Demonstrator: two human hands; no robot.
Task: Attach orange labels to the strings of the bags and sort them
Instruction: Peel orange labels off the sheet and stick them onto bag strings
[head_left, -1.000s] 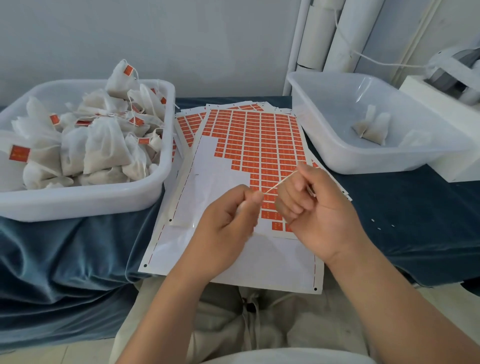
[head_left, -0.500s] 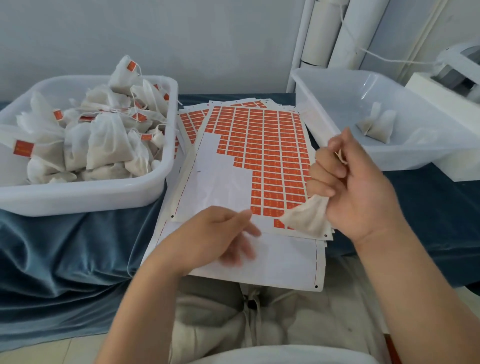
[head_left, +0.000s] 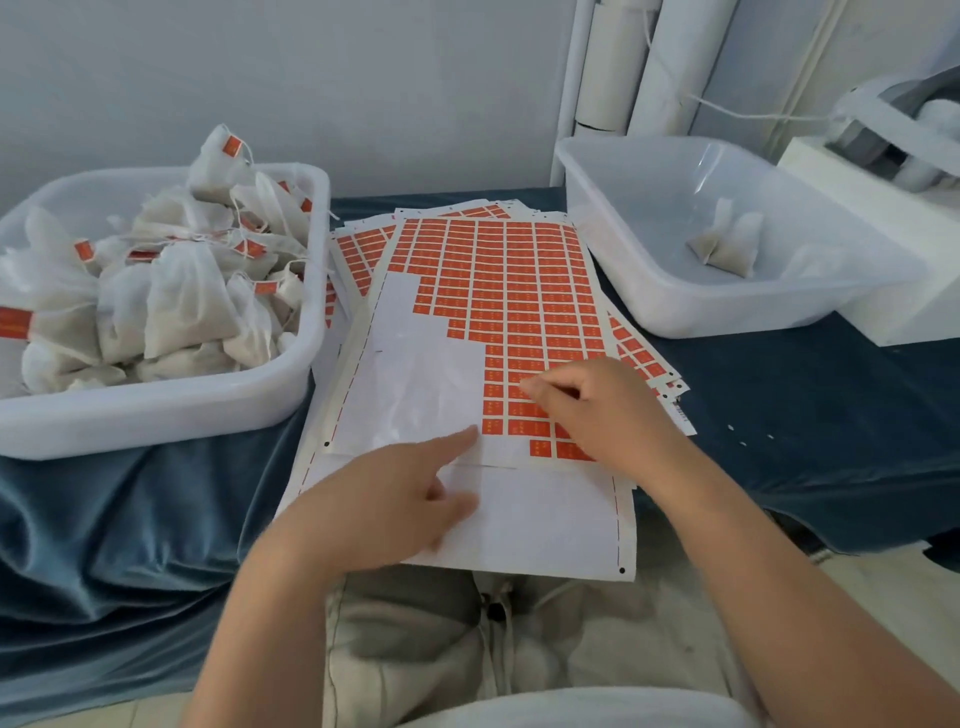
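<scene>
Centrally, found the sheet (head_left: 431, 364) lying atop a fanned stack (head_left: 358, 249) of like sheets on the blue cloth (head_left: 805, 415), between two tubs. Recorded orange labels (head_left: 498, 291) across its far and right parts, and bare white backing at its near left. Noted its near edge overhanging the table toward the lap (head_left: 415, 649).

Found the left hand (head_left: 384, 499) on the bare backing, forefinger straight and touching the sheet just beside the nearest labels, other fingers loosely bent and blurred, gripping nothing. Found the right hand (head_left: 597, 410) over the lower right rows, fingers curled, thumb and forefinger tips together at one label. Could not tell whether a label was actually pinched. Noted this hand hiding several labels beneath it.

Recorded the left tub (head_left: 156, 415) heaped with white bags (head_left: 176, 301), many carrying orange labels on their strings, a few rising above the rim. Recorded the right tub (head_left: 675, 312) holding only a small cluster (head_left: 727, 249) of bags near its far right.

Observed white pipes (head_left: 608, 62) upright against the wall behind, and a white box (head_left: 883, 249) just beside the right tub.
</scene>
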